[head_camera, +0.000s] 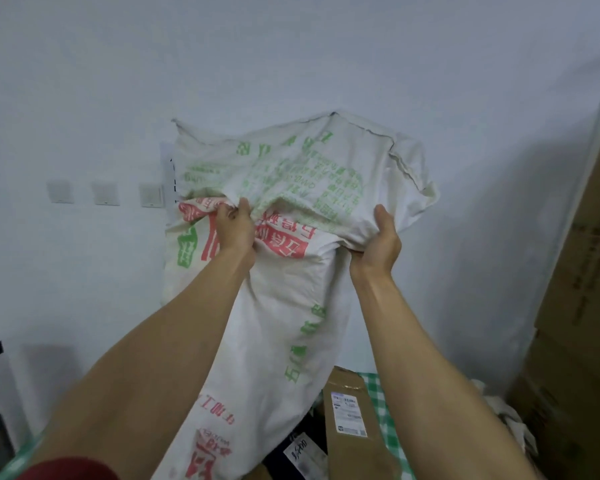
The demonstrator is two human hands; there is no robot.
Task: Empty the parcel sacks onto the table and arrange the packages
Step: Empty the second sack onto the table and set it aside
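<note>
A person's two bare arms hold a white woven sack [291,168], printed with green and red characters, up in front of a plain white wall [291,46]. The left hand [234,230] has its fingers curled tight into a bunched fold of the fabric near the red lettering. The right hand [380,237] grips the opposite fold, thumb upright on the near side and fingers hidden behind the cloth. The print reads upside down, and the stitched seam end stands uppermost and slumps over to the right.

The sack's lower end hangs between the forearms and runs out of the bottom of the frame, so its mouth cannot be seen, nor whether anything is inside. Beneath it, on a desk [392,441] covered in green-and-white check, lies a long brown cardboard parcel [350,441] bearing a white shipping label. Just beside it to the left is a dark package [302,452] with a handwritten white label, partly covered by the sack. The label text is too blurred to read.

Tall brown cardboard boxes [575,306] stand stacked at the right edge, cut off by the frame, with crumpled white fabric [510,420] at their foot. Three pale wall switches [104,194] sit left of the sack. A red sleeve [66,471] shows at the bottom left corner.
</note>
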